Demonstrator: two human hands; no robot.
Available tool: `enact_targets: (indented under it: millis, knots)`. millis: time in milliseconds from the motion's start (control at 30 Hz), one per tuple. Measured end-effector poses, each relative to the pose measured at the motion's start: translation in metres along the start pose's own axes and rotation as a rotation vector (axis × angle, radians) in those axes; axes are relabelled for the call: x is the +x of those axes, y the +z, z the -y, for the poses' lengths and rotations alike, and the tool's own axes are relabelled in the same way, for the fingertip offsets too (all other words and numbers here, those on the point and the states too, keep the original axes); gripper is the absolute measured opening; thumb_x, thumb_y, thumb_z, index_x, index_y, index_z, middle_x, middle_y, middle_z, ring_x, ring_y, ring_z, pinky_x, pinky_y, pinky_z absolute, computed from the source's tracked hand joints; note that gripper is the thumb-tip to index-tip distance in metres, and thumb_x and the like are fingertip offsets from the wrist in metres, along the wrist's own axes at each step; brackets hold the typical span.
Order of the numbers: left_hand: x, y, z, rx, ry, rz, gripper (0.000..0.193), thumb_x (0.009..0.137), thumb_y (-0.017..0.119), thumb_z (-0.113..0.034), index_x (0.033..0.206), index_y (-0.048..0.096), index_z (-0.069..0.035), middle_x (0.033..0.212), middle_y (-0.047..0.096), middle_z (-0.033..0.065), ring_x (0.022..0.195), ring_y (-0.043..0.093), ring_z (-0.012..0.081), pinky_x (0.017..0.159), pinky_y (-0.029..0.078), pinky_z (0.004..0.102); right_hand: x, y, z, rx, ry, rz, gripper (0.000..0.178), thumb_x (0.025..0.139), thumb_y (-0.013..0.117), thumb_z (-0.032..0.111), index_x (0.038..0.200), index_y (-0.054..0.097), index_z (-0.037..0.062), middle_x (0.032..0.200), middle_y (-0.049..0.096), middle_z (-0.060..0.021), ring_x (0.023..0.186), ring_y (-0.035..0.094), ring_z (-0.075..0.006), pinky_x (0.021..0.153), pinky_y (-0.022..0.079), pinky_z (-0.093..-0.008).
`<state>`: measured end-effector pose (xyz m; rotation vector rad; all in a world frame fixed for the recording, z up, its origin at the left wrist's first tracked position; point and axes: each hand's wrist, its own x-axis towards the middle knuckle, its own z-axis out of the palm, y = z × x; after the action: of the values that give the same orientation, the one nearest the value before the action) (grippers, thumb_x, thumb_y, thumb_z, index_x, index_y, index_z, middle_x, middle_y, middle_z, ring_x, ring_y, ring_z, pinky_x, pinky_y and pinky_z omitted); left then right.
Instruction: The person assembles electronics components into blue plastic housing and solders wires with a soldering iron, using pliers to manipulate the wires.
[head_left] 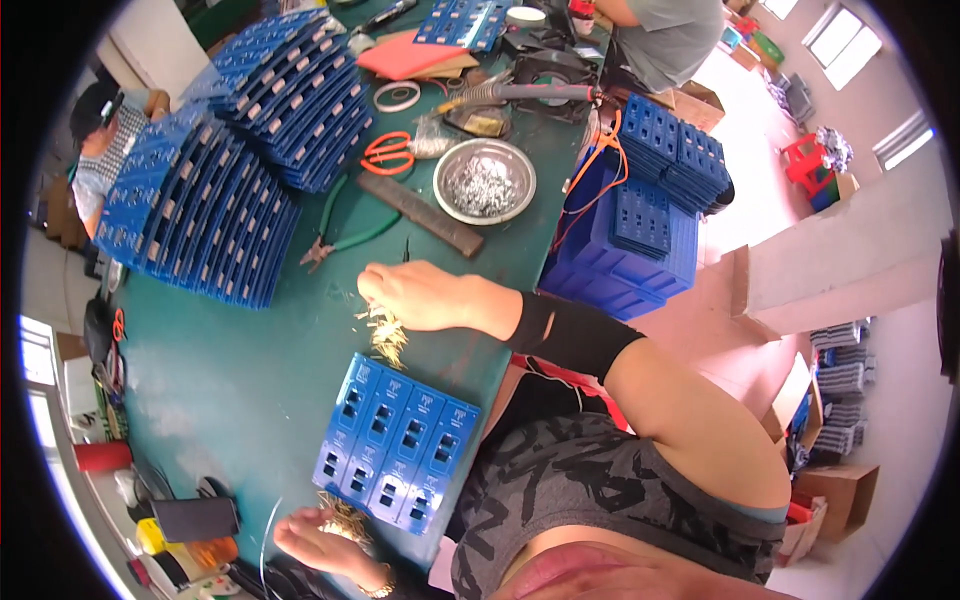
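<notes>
Bare, curled R hand point(415, 296): fingertip contents hidden. Thin gold-coloured bits point(388, 342): too small to ID. Grey-shirted co-worker point(672, 40): cut off @ top.

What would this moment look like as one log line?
right hand: curled at thin yellowish pieces, grip unclear | left hand: at second bunch, near blue panel | nearby: metal bowl, green-handled pliers

Right arm point(690, 420) reaching from right edge toward centre, elbow bent; right hand point(405, 295) at upper centre, fingers curled downward, fingertips partly hidden. Left hand point(315, 538) at lower left, fingers loosely bent, wrist point(372, 575) toward bottom edge.
</notes>
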<state>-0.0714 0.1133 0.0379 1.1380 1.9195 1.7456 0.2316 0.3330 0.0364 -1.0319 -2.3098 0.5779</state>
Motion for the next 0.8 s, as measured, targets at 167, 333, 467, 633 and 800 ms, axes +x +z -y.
enact_targets:
  millis: [167,333,467,633,800]
  knots:
    - [0.007,-0.009,0.013,0.142,0.224,0.079,0.011,0.103,0.048,-0.013,0.100,0.051,-0.002,0.077,0.052,0.0048,0.066,0.051,0.0125,0.058,0.046,0.0257,-0.002,-0.002,-0.003,0.076,-0.033,-0.094,0.008,0.089,0.057,0.006,0.093,0.050,0.0044,0.091,0.058,-0.0127,0.085,0.062,-0.0331,0.070,0.049,-0.0447]
    - [0.003,0.000,0.013,0.178,0.088,0.040,0.011,0.103,0.047,-0.011,0.099,0.055,-0.004,0.076,0.044,0.0001,0.064,0.041,0.0075,0.058,0.036,0.0217,-0.003,0.000,-0.007,0.167,0.034,-0.121,0.010,0.089,0.063,0.010,0.096,0.062,0.0043,0.092,0.061,-0.0125,0.089,0.062,-0.0339,0.075,0.050,-0.0440]
    - [0.006,-0.003,0.027,0.149,0.029,0.072,0.014,0.101,0.049,-0.006,0.110,0.060,-0.004,0.080,0.049,-0.0002,0.062,0.042,0.0065,0.057,0.037,0.0210,-0.004,-0.002,-0.017,0.277,0.120,-0.197,0.014,0.089,0.063,0.010,0.100,0.066,0.0017,0.092,0.062,-0.0163,0.090,0.062,-0.0362,0.077,0.050,-0.0448]
    - [-0.003,-0.004,0.001,0.301,0.053,-0.001,0.007,0.098,0.054,-0.005,0.098,0.058,0.000,0.080,0.059,0.0059,0.063,0.055,0.0124,0.060,0.048,0.0257,0.009,0.006,-0.015,0.276,0.100,-0.313,0.017,0.081,0.066,0.003,0.098,0.068,0.0016,0.088,0.063,-0.0173,0.090,0.063,-0.0350,0.080,0.051,-0.0424]
    - [0.000,0.016,-0.019,0.325,0.018,0.149,0.009,0.091,0.060,0.003,0.097,0.067,0.000,0.084,0.068,0.0055,0.068,0.063,0.0102,0.067,0.051,0.0249,-0.001,-0.011,-0.003,0.423,0.143,-0.277,0.008,0.086,0.068,0.000,0.093,0.070,0.0011,0.086,0.068,-0.0057,0.075,0.063,-0.0120,0.068,0.051,-0.0257]
